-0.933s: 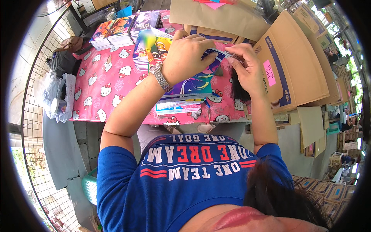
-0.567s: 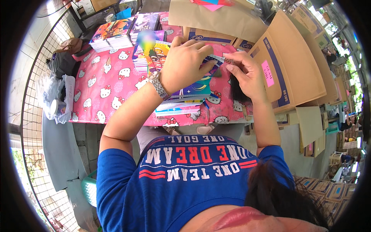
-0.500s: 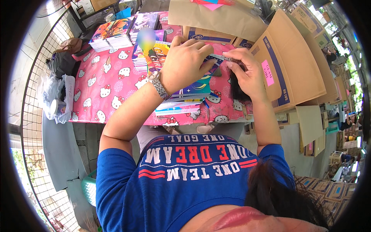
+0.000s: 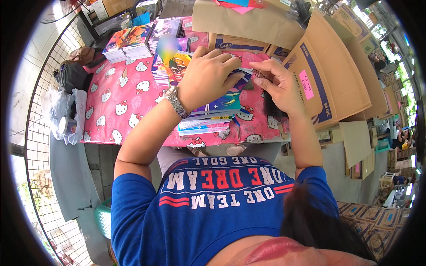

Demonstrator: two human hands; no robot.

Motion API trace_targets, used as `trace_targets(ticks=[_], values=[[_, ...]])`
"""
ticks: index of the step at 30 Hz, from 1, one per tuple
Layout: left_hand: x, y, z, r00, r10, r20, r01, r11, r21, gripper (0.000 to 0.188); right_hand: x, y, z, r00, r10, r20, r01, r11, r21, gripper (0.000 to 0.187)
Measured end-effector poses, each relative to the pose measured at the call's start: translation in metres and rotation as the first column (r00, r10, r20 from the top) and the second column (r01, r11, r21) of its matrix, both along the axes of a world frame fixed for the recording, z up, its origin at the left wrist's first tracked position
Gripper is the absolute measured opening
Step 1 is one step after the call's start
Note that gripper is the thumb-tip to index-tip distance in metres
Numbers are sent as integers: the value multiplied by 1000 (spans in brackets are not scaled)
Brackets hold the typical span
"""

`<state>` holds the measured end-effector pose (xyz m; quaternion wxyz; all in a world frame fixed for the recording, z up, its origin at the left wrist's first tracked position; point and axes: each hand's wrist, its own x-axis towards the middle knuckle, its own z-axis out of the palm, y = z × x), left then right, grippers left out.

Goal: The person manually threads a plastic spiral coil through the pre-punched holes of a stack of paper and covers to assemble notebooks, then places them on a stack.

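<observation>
My left hand [image 4: 212, 76], with a metal-band watch on the wrist, is curled over the top notebook [image 4: 224, 102] of a stack with colourful covers; its thumb presses on the cover's right side. My right hand [image 4: 280, 84] is at that notebook's right edge, thumb and forefinger closed in a pinch. Under those fingers shows a dark, ridged, coil-like piece [image 4: 258, 76], partly hidden. Below the right hand a bundle of thin black strands [image 4: 271, 106] lies on the table; I cannot tell what it is.
Stacks of notebooks [image 4: 128, 42] stand at the back left of the pink patterned tablecloth [image 4: 120, 95]. An open cardboard carton [image 4: 328, 75] borders the right side. A plastic bag [image 4: 66, 111] with a cup sits at the left edge. Brown cardboard [image 4: 244, 22] spans the back.
My right hand has shifted slightly left and down, with its fingers drawn closer to the notebook's edge. My left hand stays over the notebook, moved only a little.
</observation>
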<state>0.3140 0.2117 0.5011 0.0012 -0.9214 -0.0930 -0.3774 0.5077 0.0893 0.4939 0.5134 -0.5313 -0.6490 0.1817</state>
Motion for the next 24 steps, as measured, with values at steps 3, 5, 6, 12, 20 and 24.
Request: trace_targets(ticks=[3, 5, 6, 12, 20, 24], values=[[-2, -2, -2, 1000, 12, 10, -12, 1000, 1, 18, -7, -1, 5, 996, -87, 25, 85, 995, 58, 32], [-3, -4, -4, 999, 38, -4, -38, 999, 9, 18, -5, -1, 5, 969, -122, 213, 85, 980, 178, 29], [-3, -5, -4, 999, 42, -8, -42, 999, 1, 18, -5, -1, 5, 942, -145, 303, 74, 969, 235, 27], [-1, -4, 1, 999, 43, -33, -43, 999, -6, 19, -3, -1, 4, 997, -3, -82, -1, 999, -51, 29], [5, -6, 2, 991, 119, -52, -121, 993, -19, 20, 3, -5, 12, 953, -77, 293, 39, 990, 134, 29], [10, -6, -2, 997, 71, 12, -71, 997, -9, 21, 17, -4, 10, 982, 36, -187, -89, 955, -282, 32]])
